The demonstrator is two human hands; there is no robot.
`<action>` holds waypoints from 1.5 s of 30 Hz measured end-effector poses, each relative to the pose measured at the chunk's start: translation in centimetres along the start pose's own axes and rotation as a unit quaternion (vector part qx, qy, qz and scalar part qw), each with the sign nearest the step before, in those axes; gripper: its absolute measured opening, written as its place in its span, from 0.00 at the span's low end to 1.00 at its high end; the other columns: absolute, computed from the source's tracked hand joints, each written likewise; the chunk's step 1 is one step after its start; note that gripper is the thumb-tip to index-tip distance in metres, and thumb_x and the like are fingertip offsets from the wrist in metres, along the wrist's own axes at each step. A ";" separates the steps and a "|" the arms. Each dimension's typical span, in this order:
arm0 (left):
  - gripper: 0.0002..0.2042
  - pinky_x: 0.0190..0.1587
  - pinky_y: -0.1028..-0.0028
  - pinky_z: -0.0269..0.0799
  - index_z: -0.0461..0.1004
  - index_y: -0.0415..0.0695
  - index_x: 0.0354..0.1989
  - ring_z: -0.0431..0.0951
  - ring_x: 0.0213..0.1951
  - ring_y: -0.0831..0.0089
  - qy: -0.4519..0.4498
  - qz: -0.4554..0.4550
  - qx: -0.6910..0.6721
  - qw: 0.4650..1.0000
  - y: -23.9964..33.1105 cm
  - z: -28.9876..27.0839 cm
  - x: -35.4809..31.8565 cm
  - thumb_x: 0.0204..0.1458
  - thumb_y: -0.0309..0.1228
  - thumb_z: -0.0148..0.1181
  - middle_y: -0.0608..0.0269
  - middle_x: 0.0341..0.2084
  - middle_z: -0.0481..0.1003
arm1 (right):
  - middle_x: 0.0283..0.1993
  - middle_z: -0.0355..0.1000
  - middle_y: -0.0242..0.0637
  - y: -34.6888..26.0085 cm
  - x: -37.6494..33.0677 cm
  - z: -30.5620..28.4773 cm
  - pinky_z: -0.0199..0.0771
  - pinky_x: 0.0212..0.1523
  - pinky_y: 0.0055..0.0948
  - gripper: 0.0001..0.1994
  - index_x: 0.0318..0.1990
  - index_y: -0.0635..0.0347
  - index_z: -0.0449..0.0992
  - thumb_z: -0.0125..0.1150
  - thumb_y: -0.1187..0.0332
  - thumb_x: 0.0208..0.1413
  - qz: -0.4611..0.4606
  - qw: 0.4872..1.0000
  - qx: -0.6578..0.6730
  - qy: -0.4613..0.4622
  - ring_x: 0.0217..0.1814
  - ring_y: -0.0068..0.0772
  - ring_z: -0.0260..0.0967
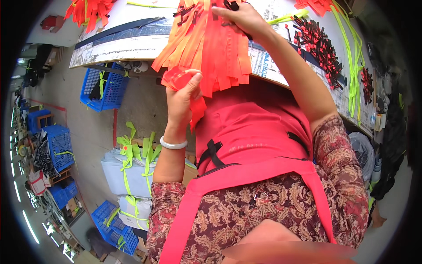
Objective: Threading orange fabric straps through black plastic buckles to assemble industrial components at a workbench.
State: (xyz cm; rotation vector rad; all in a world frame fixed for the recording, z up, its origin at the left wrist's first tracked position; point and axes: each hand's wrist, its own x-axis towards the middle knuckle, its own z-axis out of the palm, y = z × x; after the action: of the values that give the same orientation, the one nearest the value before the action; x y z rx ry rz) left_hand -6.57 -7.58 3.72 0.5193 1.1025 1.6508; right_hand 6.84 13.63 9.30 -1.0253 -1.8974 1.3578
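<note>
A thick bundle of orange-red fabric strips (211,57) hangs over the table's front edge, with small black tabs along its upper part. My left hand (182,94) is closed around a folded bunch of red-orange strip (176,78), one tail dangling below the fist. At the top edge of the picture my right hand (241,20) rests over the bundle's black-tabbed part. Its thumb is stretched out to the left, next to a black tab, while the other fingers are partly hidden or cut off.
The white table (118,48) carries a dark band (116,31), a pile of black-and-red pieces (321,48) and yellow-green strips (347,57). Below left stand a blue crate (103,88) and tied pale stacks (125,174). More blue crates (59,147) line the far left.
</note>
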 end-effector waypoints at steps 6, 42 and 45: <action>0.04 0.20 0.81 0.58 0.75 0.38 0.34 0.63 0.17 0.84 -0.037 -0.042 -0.008 0.998 0.4 1.2 -0.2 0.53 0.25 0.61 0.71 0.19 0.68 | 0.33 0.66 0.26 2.0 -4.9 2.2 0.69 0.34 0.17 0.24 0.55 0.57 0.71 0.67 0.67 0.50 -0.048 0.985 0.035 -0.161 0.31 0.13 0.63; 0.17 0.51 0.66 0.68 0.70 0.36 0.46 0.73 0.41 0.64 -0.212 -0.236 -0.124 0.940 -2.7 -0.9 0.9 0.60 0.39 0.52 0.55 0.42 0.75 | 0.25 0.69 0.27 2.4 -15.4 0.8 0.65 0.27 0.17 0.05 0.36 0.66 0.75 0.61 0.72 0.56 -0.071 0.997 0.026 -0.029 0.28 0.12 0.63; 0.15 0.50 0.73 0.70 0.72 0.36 0.47 0.75 0.43 0.70 -0.179 -0.209 -0.192 0.942 -1.8 -2.5 2.6 0.59 0.34 0.55 0.59 0.39 0.75 | 0.24 0.66 0.26 1.7 -15.1 -0.2 0.62 0.29 0.18 0.09 0.34 0.67 0.74 0.61 0.68 0.57 -0.021 0.993 0.006 -0.115 0.28 0.13 0.60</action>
State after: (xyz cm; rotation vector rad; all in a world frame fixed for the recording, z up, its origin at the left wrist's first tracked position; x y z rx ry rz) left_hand -8.53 -6.15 0.56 0.2865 0.5518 1.2857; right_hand 15.48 1.34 7.36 -0.8492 -2.0604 1.5155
